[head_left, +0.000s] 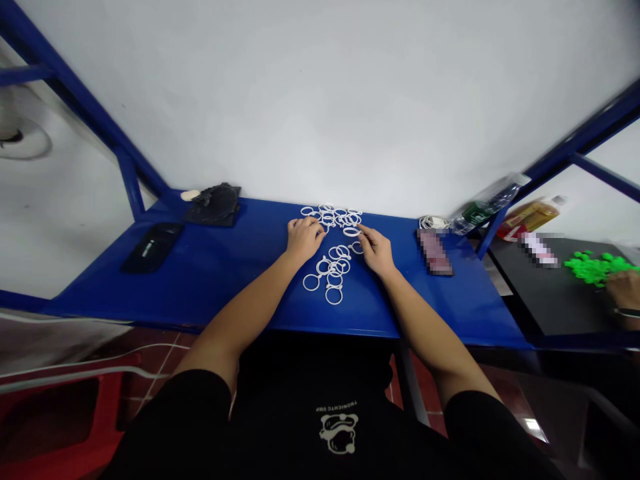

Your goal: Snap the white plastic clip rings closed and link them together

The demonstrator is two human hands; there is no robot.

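On the blue table (200, 280), left hand (304, 240) curls low, grip unclear; right hand (377, 252) pinches a white ring (350, 235).

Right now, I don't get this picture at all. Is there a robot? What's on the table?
There's no robot here. One camera, worn on a person's head, looks forward and down, so you see roughly what they face, even their black shirt.

On the blue table lie lots of white rings, some overlapping. The right hand seems to pinch one ring. The left hand is touching the rings by the wall; I can't tell if it grips any.

Toward the right are a coiled cable and a clear bottle. Farther right, another person's hand is beside bright green pieces.
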